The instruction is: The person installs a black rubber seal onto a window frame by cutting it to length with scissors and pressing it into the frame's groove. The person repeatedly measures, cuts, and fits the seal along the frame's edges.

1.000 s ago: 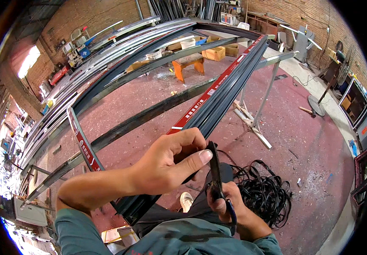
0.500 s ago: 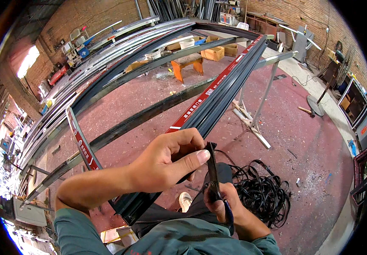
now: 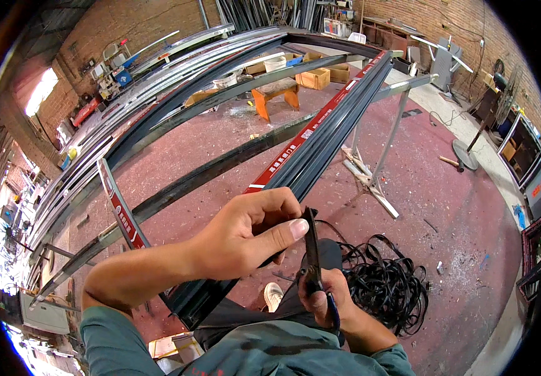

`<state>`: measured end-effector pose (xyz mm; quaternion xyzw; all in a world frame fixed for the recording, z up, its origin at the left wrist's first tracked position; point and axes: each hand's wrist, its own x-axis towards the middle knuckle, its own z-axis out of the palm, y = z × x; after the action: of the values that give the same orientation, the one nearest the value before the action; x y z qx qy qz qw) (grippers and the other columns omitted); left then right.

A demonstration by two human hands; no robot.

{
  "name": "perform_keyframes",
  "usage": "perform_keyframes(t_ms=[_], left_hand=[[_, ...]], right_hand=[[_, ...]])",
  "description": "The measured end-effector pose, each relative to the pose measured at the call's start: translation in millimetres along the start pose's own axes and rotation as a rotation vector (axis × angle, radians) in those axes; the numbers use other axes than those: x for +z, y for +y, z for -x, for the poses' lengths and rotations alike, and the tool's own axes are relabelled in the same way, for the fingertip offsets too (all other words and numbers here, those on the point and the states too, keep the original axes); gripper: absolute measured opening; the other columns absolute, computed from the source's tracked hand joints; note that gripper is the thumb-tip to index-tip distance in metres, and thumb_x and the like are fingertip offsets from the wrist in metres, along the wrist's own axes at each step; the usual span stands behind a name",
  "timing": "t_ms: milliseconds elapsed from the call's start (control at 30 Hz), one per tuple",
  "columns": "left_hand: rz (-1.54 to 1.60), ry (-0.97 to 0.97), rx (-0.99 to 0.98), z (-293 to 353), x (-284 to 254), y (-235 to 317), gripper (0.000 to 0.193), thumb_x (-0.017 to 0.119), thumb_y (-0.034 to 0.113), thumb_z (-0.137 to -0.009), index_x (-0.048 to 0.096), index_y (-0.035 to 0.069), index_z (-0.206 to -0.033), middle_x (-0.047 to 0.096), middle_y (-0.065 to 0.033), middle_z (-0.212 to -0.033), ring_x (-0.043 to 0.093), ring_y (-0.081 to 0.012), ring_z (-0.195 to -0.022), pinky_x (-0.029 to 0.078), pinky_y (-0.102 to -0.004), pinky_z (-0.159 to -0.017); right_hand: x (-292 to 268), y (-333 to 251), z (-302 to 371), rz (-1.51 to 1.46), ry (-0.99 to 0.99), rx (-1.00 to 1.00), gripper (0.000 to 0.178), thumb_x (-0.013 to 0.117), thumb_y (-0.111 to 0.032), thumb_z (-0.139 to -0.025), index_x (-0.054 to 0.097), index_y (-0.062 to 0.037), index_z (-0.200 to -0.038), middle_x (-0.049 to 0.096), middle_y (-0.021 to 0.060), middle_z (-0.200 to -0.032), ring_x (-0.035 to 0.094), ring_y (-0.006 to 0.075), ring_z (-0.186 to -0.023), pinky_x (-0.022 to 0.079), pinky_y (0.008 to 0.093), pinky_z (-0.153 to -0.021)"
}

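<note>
the red-painted floor (image 3: 464, 219) spreads widest, its edges bent and lost at the dark fisheye rim. above it slants a long, dark grey metal frame (image 3: 320, 150) with a band of red printed film (image 3: 330, 111) along its near bar; part of that bar is covered by the left forearm, and its lower end reaches down beside the dark trousers. a worn grey steel rail (image 3: 220, 165) crosses beneath, partly hidden where the bar passes over it. the teal shirt (image 3: 270, 348) is cut off by the lower edge.

on the floor to the right lies a loose tangle of glossy black flexible strip (image 3: 386, 285), its inner loops too jumbled to follow. the left hand (image 3: 251, 238) hovers before the near bar, thumb and forefinger clamped on the end of a thin black strip (image 3: 330, 227) that curves up from the tangle; most of the pinched part is hidden. the right hand (image 3: 342, 297) has its fingers wrapped round dark-bladed scissors with dark blue handles (image 3: 312, 254), which point upward, tips right by the left thumb. the blades show nearly edge-on, so their spread is hard to make out.
</note>
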<state>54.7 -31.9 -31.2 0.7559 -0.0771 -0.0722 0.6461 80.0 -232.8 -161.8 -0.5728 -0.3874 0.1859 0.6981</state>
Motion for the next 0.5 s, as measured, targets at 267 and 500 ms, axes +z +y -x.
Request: perform_keyframes(t_ms=[267, 500], left_hand=[[-0.011, -0.003, 0.024, -1, -1, -3, 0.013, 0.061, 0.017, -0.102, 0.054, 0.007, -0.099, 0.058, 0.0019, -0.078, 0.059, -0.0059, -0.067, 0.044, -0.0222, -0.056], [-0.007, -0.012, 0.044, -4, -2, -2, 0.014, 0.062, 0.018, -0.102, 0.055, 0.006, -0.1, 0.058, 0.0012, -0.078, 0.059, -0.0066, -0.068, 0.045, -0.0231, -0.06]], right_hand=[[3, 4, 1, 0.023, 0.029, -0.017, 0.068, 0.049, -0.07, -0.094, 0.054, -0.0055, -0.074, 0.05, -0.001, -0.056, 0.049, 0.0099, -0.048, 0.035, 0.0261, -0.044], [2, 26, 9, -0.056, 0.073, 0.013, 0.07, 0.048, -0.073, -0.092, 0.055, -0.0034, -0.084, 0.052, 0.0011, -0.062, 0.047, 0.009, -0.05, 0.034, 0.0249, -0.045]])
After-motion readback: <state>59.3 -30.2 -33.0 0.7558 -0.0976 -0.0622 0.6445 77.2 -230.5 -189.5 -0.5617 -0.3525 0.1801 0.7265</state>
